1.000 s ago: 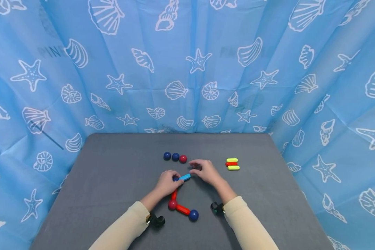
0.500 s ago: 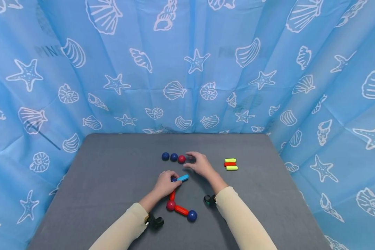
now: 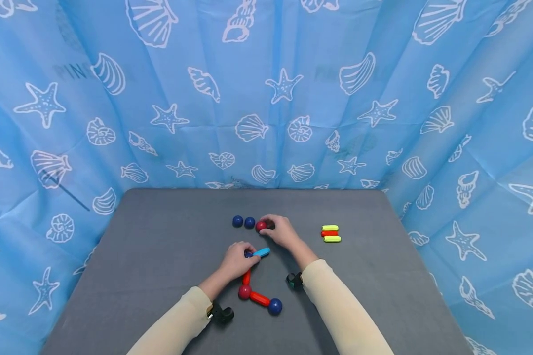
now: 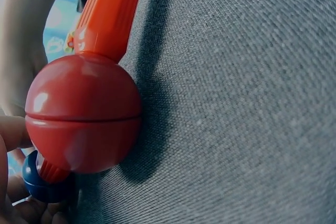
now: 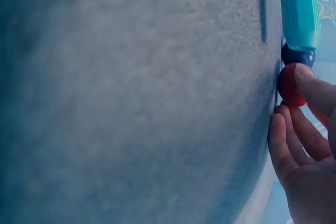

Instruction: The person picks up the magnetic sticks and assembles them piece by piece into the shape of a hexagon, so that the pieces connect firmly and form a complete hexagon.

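Note:
My left hand (image 3: 236,260) grips a dark blue ball (image 4: 46,182) at the upper corner of a chain of balls and rods. From that ball a light blue rod (image 3: 262,252) points right with its far end free. A red rod (image 3: 247,277) runs down to a red ball (image 4: 84,114), then another red rod (image 3: 260,298) leads to a blue ball (image 3: 275,306). Farther back, my right hand (image 3: 283,231) pinches a loose red ball (image 5: 291,85) between thumb and fingers, on the table.
Two loose dark blue balls, the left one (image 3: 237,221) and the right one (image 3: 249,223), sit left of the held red ball. At the right lie a red rod (image 3: 329,233) and two yellow rods, one nearer (image 3: 332,239). A curtain (image 3: 266,123) hangs behind the grey table (image 3: 160,236).
My right hand has moved away from the light blue rod, back and left to the loose red ball, and taken hold of it. The left hand has stayed on the chain.

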{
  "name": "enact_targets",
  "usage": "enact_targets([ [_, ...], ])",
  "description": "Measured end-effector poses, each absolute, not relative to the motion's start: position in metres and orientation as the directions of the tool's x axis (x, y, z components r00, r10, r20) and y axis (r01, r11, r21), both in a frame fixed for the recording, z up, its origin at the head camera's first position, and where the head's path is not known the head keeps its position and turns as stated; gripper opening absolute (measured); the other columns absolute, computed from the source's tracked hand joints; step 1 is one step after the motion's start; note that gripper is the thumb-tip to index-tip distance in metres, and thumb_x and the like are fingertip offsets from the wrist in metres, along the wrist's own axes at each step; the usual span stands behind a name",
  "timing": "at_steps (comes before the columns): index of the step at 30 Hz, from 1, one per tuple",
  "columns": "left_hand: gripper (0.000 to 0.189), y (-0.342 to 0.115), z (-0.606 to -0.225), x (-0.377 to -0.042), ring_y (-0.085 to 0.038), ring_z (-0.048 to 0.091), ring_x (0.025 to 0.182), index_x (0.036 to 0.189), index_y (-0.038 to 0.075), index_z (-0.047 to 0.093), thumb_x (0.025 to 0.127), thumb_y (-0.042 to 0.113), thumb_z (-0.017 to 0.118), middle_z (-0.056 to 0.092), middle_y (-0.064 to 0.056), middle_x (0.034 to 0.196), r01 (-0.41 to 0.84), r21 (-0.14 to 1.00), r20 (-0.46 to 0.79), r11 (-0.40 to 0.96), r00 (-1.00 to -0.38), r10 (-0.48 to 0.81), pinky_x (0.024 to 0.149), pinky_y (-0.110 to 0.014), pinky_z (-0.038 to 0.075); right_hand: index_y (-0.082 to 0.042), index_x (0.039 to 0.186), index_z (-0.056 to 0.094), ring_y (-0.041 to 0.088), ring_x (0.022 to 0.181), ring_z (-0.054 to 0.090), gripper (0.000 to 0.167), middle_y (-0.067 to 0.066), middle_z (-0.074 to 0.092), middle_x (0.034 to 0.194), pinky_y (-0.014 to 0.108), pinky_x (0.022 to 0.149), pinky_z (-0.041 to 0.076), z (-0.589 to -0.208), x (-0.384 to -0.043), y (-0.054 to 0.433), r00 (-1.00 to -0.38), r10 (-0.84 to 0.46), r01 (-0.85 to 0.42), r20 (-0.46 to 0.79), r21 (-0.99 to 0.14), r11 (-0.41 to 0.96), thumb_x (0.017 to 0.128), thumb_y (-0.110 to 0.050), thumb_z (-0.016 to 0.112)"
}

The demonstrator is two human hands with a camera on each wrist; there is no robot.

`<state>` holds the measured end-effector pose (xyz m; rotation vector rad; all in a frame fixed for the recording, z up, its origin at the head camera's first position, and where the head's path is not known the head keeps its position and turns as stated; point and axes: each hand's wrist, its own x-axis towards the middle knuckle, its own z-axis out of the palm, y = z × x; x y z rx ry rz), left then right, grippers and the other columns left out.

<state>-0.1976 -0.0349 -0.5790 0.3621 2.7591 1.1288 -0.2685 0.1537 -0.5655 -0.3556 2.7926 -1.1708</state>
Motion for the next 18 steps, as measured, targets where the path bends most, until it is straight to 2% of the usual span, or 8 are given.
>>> enact_targets([
  [4,0.015,-0.034,-0.580,-0.198,-0.018,0.052,0.085,0.093,0.014,0.071,0.087,0.027,0.075,0.063,-0.001,0.090,0.157,0.708,-0.047,0.689,-0.962,0.267,0.077,-0.036,0.044,-0.012,0.121,0.069,0.021,0.099,0.067,0.031,0.007,0.072,0.110,0.041,0.091,0.055,-0.567,-0.264,0.160,-0.971,-0.237,-0.167,0.003,-0.718,0.676,0.091,-0.020,0.076],
  [18,0.017,-0.033,-0.577,-0.197,-0.019,0.051,0.086,0.095,0.013,0.071,0.088,0.028,0.075,0.063,-0.003,0.093,0.129,0.717,-0.077,0.685,-0.962,0.262,0.077,-0.036,0.045,-0.013,0.123,0.069,0.018,0.099,0.066,0.035,0.004,0.071,0.113,0.041,0.092,0.055,-0.562,-0.231,0.182,-0.971,-0.240,-0.151,-0.006,-0.761,0.631,0.090,-0.017,0.077],
])
